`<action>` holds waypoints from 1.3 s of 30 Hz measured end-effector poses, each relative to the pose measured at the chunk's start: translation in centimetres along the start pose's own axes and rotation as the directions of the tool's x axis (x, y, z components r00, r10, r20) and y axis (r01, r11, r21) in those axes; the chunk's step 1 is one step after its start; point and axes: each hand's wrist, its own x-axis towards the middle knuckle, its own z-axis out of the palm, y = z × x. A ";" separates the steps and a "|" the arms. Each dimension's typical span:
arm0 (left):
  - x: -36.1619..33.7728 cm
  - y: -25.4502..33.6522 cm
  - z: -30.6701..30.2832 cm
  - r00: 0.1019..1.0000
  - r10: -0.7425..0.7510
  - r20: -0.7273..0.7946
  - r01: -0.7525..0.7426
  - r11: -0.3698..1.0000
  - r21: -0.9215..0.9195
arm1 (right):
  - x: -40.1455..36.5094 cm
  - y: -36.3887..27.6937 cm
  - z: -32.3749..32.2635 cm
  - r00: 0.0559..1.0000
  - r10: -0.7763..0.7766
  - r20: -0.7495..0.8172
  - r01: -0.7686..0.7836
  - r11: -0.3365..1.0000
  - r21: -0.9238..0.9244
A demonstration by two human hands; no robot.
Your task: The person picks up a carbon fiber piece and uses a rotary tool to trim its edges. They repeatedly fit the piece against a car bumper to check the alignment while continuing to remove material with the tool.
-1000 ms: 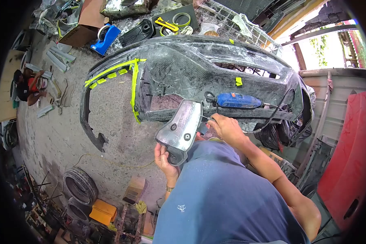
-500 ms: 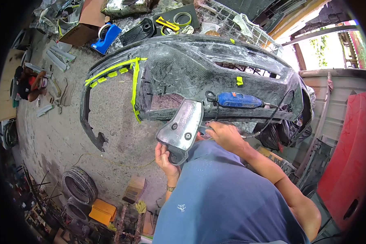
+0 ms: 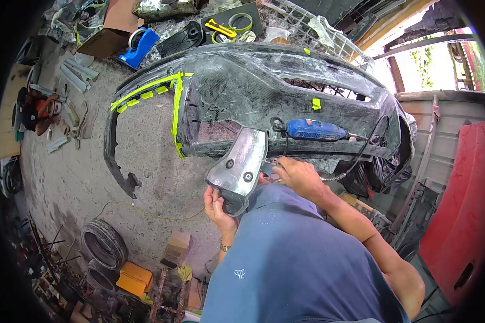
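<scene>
The silver part [image 3: 241,161] sits at centre, its lower end clamped in my left hand [image 3: 218,212] at seven o'clock. At three, my right hand [image 3: 302,176] has eased slightly towards my body, fingers closed on what looks like the end of the flexible shaft [image 3: 337,177], so it probably meets the edge lower. The blue rotary tool [image 3: 315,130] lies at two, on the big black shell [image 3: 226,86].

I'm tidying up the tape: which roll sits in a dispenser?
The pale roll, in the blue dispenser; the yellow-green rolls lie near the yellow cutter.
</scene>
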 end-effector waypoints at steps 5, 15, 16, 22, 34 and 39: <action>-0.1 0.2 0.3 1.000 0.004 -0.014 -0.004 1.000 0.007 | -0.2 -0.2 0.1 0.999 -0.034 -0.009 0.034 0.999 -0.005; 0.0 0.3 0.3 1.000 0.011 -0.010 -0.011 1.000 0.000 | 0.0 -0.3 0.1 0.999 -0.036 0.002 0.036 0.999 0.002; 0.0 0.3 0.2 1.000 0.018 -0.008 -0.018 1.000 0.012 | -0.2 -0.2 0.4 0.997 -0.074 -0.029 0.075 0.997 0.010; 0.0 0.3 0.4 0.999 0.029 -0.029 -0.028 0.999 0.027 | 0.0 -0.1 0.6 0.999 -0.050 -0.013 0.050 0.998 0.025; -0.1 0.4 0.5 0.999 0.016 -0.040 -0.014 0.999 0.042 | 0.0 -0.4 0.3 0.999 -0.009 0.039 0.007 0.999 0.031; 0.0 0.3 0.3 0.999 0.023 -0.038 -0.019 0.995 0.094 | 0.2 -0.4 0.2 1.000 0.001 0.027 -0.001 1.000 -0.010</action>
